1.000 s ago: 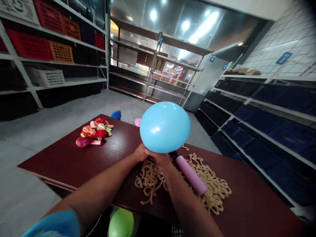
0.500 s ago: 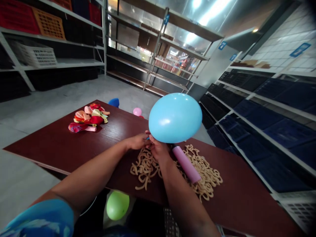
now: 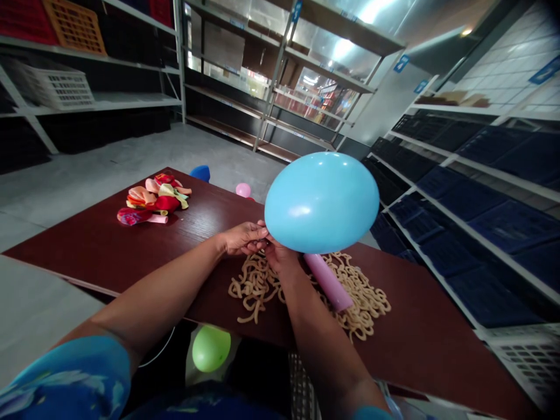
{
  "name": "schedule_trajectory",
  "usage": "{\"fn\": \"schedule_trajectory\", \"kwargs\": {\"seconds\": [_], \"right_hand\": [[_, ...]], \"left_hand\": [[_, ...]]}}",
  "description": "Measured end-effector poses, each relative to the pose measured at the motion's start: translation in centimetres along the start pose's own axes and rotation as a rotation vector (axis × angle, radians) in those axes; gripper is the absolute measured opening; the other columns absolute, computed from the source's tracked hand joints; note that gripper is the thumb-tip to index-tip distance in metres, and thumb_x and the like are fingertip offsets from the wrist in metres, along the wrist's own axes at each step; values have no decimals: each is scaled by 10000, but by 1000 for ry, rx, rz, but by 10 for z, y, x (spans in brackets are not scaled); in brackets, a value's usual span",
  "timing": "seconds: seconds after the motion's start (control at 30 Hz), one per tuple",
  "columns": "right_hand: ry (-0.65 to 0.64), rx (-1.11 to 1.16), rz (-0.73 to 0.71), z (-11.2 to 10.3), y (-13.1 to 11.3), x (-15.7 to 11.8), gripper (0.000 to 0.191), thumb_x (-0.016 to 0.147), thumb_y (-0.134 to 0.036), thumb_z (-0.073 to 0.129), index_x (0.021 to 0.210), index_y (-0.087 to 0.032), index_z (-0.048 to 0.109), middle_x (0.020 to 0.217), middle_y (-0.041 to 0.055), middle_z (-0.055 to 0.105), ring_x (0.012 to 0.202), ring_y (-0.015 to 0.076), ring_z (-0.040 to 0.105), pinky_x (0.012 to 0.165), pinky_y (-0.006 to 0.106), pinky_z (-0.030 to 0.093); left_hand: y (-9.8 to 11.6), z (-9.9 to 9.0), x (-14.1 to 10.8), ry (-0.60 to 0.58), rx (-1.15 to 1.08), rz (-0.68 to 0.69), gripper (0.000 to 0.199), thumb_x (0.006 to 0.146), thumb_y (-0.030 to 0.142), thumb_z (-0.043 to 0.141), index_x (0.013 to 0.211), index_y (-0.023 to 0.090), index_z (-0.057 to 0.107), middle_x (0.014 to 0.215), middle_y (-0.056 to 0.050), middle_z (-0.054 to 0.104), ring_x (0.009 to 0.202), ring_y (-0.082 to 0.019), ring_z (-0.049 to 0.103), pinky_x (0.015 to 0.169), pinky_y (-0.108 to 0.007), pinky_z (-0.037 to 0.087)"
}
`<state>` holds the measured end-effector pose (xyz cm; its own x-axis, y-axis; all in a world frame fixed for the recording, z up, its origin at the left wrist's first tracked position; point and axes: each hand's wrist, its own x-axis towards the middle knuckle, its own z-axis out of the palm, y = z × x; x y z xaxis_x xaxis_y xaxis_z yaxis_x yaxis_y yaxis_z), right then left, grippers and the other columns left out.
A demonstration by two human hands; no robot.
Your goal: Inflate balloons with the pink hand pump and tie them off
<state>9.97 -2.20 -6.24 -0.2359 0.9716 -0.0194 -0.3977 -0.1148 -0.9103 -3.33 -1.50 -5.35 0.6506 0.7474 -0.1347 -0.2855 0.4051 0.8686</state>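
Observation:
A large inflated blue balloon [image 3: 321, 203] is held over the table, its neck end toward my hands. My left hand [image 3: 245, 238] pinches at that neck with thumb and fingers. Just under the balloon, my right hand [image 3: 280, 256] is closed around the same end, its fingertips partly hidden by the balloon and the left hand. A pink cylinder, looking like a hand pump [image 3: 329, 283], lies beside my right forearm on a spread of tan rubber-band-like loops [image 3: 366, 300]. More tan loops [image 3: 256, 286] lie below my hands.
Several uninflated balloons [image 3: 153, 201] lie in a pile at the left of the dark red table [image 3: 201, 213]. On the floor are a green balloon [image 3: 211, 349] and a pink balloon [image 3: 243, 190]. A blue stool-like object [image 3: 200, 173] stands behind the table. Shelves with crates [image 3: 56, 86] line the room.
The blue balloon has shifted slightly right and looks larger or nearer. My left hand has changed its finger position at the neck. The whole view has tilted a little.

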Motion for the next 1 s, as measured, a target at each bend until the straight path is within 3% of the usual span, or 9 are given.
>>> {"fn": "schedule_trajectory", "kwargs": {"seconds": [0.17,0.3,0.43,0.53,0.63,0.73,0.8,0.87,1.0], "right_hand": [[-27,75,3,0,-4,-3,301,556,-402,758,754,-220,623,909,15,662,898,195,581,696,329,517],[55,111,13,-6,-2,1,245,569,-335,760,725,-211,615,914,4,654,794,146,580,686,299,517],[138,127,53,-9,1,5,236,548,-264,765,720,-191,620,795,-4,645,650,106,548,640,261,501],[107,51,24,-10,-2,5,206,577,-294,756,613,-184,585,654,-22,604,597,103,528,633,265,490],[69,-130,-18,-15,-7,5,216,599,-345,742,657,-181,614,699,-6,628,651,133,559,642,284,480],[245,-371,-141,-29,-13,9,319,602,-389,722,832,-179,655,814,16,662,726,163,582,644,286,465],[335,-617,-249,-41,-14,11,312,659,-430,660,842,-178,664,799,20,662,741,169,582,672,290,460],[308,-937,-319,-50,-13,13,279,708,-432,605,812,-182,671,798,28,655,760,170,577,726,300,451],[277,-1483,-293,-54,-2,13,258,714,-407,619,832,-183,674,951,92,623,878,207,542,804,333,412]], "left_hand": [[3,3,-1,10,46,14,243,746,349,641,665,137,555,495,15,406,364,-28,241,341,-164,122],[10,5,-3,107,195,20,192,787,286,592,681,126,606,479,11,418,387,-51,296,361,-174,207],[8,5,1,229,359,152,213,764,188,602,560,132,578,549,-15,510,498,-75,412,461,-173,314],[1,6,7,232,344,237,233,766,219,595,555,135,544,555,-11,506,498,-72,403,455,-170,306],[-4,5,12,250,122,225,249,797,292,538,600,152,480,465,39,364,395,-50,268,375,-166,199],[-2,-3,14,275,-113,267,193,793,277,525,658,168,440,473,64,293,367,-39,208,356,-151,110],[1,-11,16,274,-222,319,180,786,265,535,676,172,427,492,63,297,369,-38,219,354,-144,107],[2,-17,18,274,-290,362,190,794,281,535,684,175,422,502,59,307,370,-41,237,347,-144,123],[1,-23,21,317,-308,398,201,815,312,520,700,171,435,514,46,348,375,-47,282,343,-149,143]]}}
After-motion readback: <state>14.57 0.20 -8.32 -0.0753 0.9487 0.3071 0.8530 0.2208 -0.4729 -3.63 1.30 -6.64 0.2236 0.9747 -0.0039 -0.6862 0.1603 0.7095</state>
